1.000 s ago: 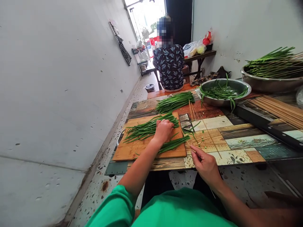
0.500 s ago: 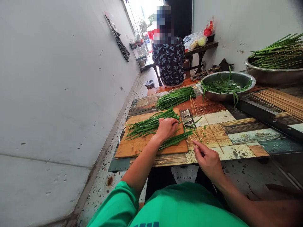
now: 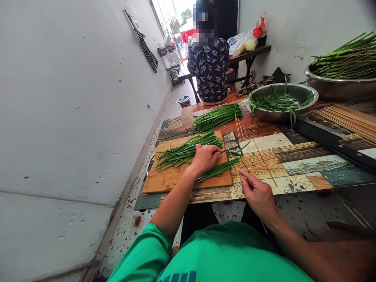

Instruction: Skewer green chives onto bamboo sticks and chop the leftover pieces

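Note:
Near the front of the table, a wooden cutting board [image 3: 155, 182] bears two bunches of long green garlic chives [image 3: 176, 155]. My left hand [image 3: 205, 159] is closed over the right end of the board, its fingertips pinching chives between the two bunches. Just right of the board, my right hand [image 3: 258, 194] pinches a thin bamboo skewer [image 3: 237, 166] between thumb and fingers. The skewer's front points up and left towards my left fingertips, and its back end shows below the wrist. My left fingers partly cover what they grip.
Behind the board lies another chive bunch [image 3: 217, 117]. Loose skewers [image 3: 261, 156] and chive scraps are on the table [image 3: 264, 141]. To the right are a metal bowl [image 3: 273, 115] of chives, a basin [image 3: 337, 88] of skewered greens and a long black-handled tool [image 3: 329, 143]. A person [image 3: 208, 70] sits beyond.
The view has shifted slightly. Both hands keep nearly the same places and grips, with the chive tips and skewer by my left fingertips moving only a little.

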The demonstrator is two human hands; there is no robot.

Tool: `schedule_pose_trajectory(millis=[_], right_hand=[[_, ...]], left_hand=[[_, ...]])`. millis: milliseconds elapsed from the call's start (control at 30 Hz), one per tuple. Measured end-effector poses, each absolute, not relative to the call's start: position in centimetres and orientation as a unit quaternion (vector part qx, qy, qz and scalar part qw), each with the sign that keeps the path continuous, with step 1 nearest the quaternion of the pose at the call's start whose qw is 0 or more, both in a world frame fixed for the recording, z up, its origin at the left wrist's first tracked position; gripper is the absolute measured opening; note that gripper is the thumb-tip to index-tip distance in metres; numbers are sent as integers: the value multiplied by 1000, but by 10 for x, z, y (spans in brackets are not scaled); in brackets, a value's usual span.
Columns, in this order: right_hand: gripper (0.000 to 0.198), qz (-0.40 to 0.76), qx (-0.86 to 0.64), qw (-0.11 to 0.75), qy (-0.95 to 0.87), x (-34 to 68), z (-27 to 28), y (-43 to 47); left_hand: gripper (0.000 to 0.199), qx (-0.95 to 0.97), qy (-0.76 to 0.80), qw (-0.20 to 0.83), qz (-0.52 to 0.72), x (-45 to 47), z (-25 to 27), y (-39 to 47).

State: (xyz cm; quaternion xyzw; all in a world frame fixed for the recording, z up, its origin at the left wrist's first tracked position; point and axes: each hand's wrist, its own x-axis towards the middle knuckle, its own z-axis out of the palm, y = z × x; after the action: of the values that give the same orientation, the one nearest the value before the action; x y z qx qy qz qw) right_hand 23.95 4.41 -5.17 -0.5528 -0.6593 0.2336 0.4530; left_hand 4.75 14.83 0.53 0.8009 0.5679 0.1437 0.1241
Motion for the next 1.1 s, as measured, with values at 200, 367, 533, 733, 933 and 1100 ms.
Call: schedule_pose_trajectory(millis=[200, 367, 533, 733, 933, 1100], right_hand=[[38, 230, -570, 456, -644, 239, -54, 44], [34, 231, -547, 461, -659, 239, -54, 46], [33, 231, -539, 470, -660, 239, -52, 46], [32, 210, -527, 472, -675, 239, -51, 45], [33, 212, -517, 466, -686, 239, -51, 46], [33, 227, -528, 457, -679, 239, -50, 46]], left_hand=[[23, 796, 572, 135, 146, 48, 6, 146], [22, 794, 568, 143, 160, 48, 3, 146], [21, 794, 567, 149, 160, 49, 2, 146], [21, 796, 562, 155, 161, 50, 3, 147], [21, 797, 561, 154, 163, 50, 1, 147], [26, 801, 549, 169, 168, 50, 0, 146]])
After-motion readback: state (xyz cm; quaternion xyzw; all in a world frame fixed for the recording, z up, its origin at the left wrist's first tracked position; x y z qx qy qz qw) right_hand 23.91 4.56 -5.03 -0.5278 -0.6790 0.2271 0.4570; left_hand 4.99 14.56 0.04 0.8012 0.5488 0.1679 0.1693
